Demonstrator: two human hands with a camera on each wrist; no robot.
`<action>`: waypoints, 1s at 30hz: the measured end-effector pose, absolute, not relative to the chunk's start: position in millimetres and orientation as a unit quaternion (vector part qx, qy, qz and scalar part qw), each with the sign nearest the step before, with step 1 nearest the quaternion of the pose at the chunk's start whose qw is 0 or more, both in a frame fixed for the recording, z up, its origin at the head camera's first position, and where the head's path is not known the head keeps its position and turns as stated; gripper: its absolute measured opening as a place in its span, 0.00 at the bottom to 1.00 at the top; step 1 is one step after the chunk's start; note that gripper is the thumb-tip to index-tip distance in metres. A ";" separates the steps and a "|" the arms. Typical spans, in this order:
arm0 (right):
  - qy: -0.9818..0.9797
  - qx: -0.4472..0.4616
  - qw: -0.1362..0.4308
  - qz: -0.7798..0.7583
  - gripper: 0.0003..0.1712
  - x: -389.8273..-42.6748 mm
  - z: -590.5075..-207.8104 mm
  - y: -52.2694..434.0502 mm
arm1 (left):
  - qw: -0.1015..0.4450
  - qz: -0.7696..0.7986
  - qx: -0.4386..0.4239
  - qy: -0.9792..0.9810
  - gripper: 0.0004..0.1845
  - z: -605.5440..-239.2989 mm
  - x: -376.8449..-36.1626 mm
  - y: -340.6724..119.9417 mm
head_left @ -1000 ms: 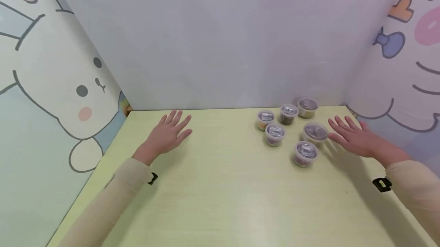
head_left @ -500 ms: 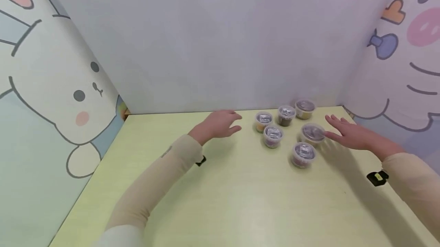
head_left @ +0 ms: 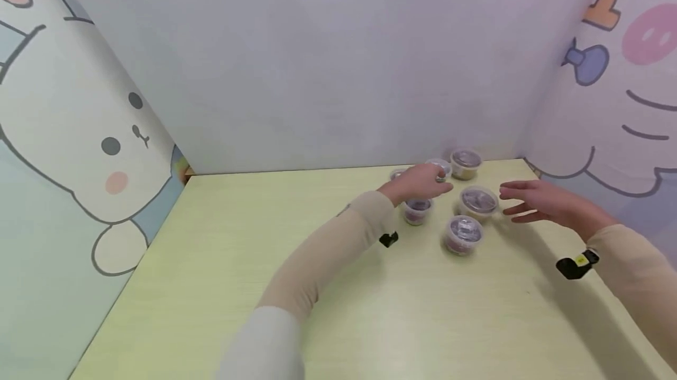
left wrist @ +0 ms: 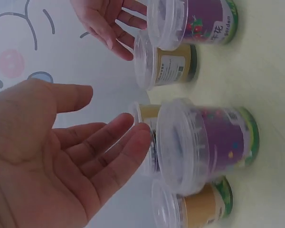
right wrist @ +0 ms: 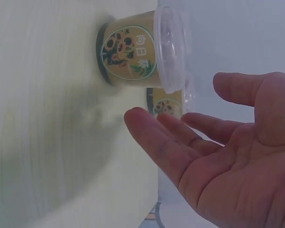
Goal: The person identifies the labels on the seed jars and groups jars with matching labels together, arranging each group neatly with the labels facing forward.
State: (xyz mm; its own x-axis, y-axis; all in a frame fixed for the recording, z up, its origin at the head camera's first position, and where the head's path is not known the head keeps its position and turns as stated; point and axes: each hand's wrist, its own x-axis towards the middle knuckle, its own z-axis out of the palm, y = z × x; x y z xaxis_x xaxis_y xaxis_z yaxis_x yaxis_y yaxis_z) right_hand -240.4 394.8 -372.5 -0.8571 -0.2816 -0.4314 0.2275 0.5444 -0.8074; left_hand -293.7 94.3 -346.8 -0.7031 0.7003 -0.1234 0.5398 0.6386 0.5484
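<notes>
My left hand [head_left: 420, 183] hovers over the left-hand group of lidded plastic tubs, fingers loosely bent and holding nothing. In the left wrist view a purple-labelled tub [left wrist: 225, 140] stands just beyond its fingertips, with an orange-labelled tub [left wrist: 202, 209] beside it. From above, the hand partly covers the rear dark tub [head_left: 441, 164] and a small tub [head_left: 396, 174]. My right hand [head_left: 545, 201] floats at the right of a wide tub [head_left: 478, 201], thumb and fingers spread apart. A tub with a yellow sunflower label [right wrist: 130, 52] stands upright ahead of those fingers in the right wrist view.
Another purple tub [head_left: 462, 234] stands nearest the front of the cluster, and a yellowish one [head_left: 465, 162] stands at the back. The pale wooden table [head_left: 238, 251] meets a grey back wall [head_left: 317, 74]. Cartoon-printed panels flank both sides.
My left hand has swept right across the table from the left side to the tubs. The right hand stays beside the wide tub and has turned slightly. The tubs stay in place.
</notes>
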 end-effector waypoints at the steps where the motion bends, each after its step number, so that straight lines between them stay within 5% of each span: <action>1: 0.827 -0.012 0.270 -0.493 0.44 -239.4 -374.0 394.7 | 0.183 0.265 0.330 0.887 0.19 -348.2 -293.6 100.9; 6: 0.797 0.008 0.289 -0.531 0.42 -234.8 -381.5 392.2 | 0.256 0.361 0.250 0.861 0.19 -355.3 -291.8 124.4; 14: 0.794 0.033 0.287 -0.535 0.41 -232.9 -389.6 384.7 | 0.264 0.352 0.209 0.874 0.08 -365.2 -294.0 151.3; 30: 0.795 0.022 0.226 -0.563 0.37 -239.9 -394.4 371.1 | 0.240 0.404 0.203 0.859 0.24 -374.2 -291.6 144.2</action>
State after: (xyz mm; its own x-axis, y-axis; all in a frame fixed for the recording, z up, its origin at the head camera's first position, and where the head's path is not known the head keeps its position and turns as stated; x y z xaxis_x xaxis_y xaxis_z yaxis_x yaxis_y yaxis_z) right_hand -239.9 371.1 -394.4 -0.8970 -0.2198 -0.3836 0.2890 0.3650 -0.8850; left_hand -291.6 144.2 -374.2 -0.8022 0.5432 -0.2480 0.1553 0.5908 0.7917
